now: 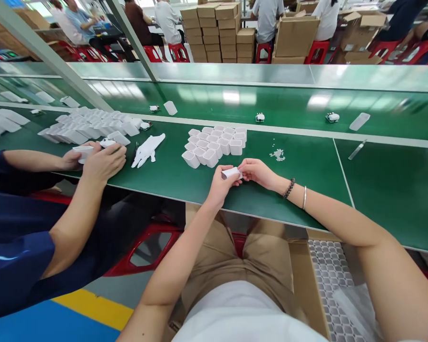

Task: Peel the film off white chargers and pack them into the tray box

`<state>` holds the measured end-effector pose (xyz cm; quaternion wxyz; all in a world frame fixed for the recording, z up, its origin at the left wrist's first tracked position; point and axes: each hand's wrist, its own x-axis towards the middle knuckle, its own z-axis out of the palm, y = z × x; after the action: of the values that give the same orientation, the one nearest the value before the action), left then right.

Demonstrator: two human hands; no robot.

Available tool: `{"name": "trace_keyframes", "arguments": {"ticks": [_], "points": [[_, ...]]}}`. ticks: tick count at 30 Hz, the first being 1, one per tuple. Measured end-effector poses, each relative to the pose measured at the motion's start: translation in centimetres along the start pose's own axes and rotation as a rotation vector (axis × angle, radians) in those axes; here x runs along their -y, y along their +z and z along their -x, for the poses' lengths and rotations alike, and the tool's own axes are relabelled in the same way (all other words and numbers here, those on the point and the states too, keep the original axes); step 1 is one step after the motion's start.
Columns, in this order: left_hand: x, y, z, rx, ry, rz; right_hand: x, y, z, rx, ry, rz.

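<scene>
Near the front edge of the green bench (164, 183), my left hand (224, 183) is wrapped round a small white plastic housing (231, 173), which lies on its side. My right hand (256, 172) meets its right end, thumb and fingertips pinched together; whether a small part sits between them is too small to see. Just beyond my hands stand rows of white open-topped housings (214, 142). A little pile of tiny whitish pieces (278, 154) lies to the right, past my right hand.
At my left, a co-worker's hands (102, 159) hold white parts beside many more housings (89, 123). A white glove (148, 150) lies between us. Rightward on the bench is a slim clear tool (357, 149). An open carton (330, 280) of packed housings stands beside my right leg.
</scene>
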<state>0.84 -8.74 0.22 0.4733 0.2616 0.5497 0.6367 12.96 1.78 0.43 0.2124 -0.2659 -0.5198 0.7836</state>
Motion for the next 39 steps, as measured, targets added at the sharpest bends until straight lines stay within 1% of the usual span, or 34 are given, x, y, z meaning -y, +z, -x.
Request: {"name": "trace_keyframes", "arguments": {"ticks": [5,10,15,21,28,30,32,36,39], "points": [[0.3,0.0,-0.1,0.0,0.02,-0.026,-0.2,-0.1,-0.1,0.021,-0.028,0.007],[0.6,-0.5,-0.2,0.028,0.043,-0.065,-0.6,-0.2,-0.1,0.036,-0.053,0.015],[0.5,-1.0,-0.4,0.066,0.039,-0.042,-0.8,-0.2,0.2,0.05,-0.074,0.066],[-0.3,-1.1,0.0,0.106,0.066,-0.051,-0.7,-0.1,0.9,0.137,-0.072,0.137],[-0.5,-1.8,0.2,0.197,0.013,-0.191,-0.2,-0.5,2.2,0.231,-0.033,0.147],[-0.3,-2.0,0.3,0.198,0.01,-0.223,0.0,-0.6,2.6,0.238,0.0,0.194],[-0.2,-2.0,0.4,0.19,0.028,-0.266,0.2,-0.6,3.1,0.228,0.019,0.299],[-0.5,-1.7,0.8,0.195,0.131,-0.426,0.5,-0.7,4.1,0.207,0.008,0.558],[-0.8,-1.7,0.9,0.215,0.135,-0.473,0.7,-0.7,4.3,0.218,0.01,0.596]]}}
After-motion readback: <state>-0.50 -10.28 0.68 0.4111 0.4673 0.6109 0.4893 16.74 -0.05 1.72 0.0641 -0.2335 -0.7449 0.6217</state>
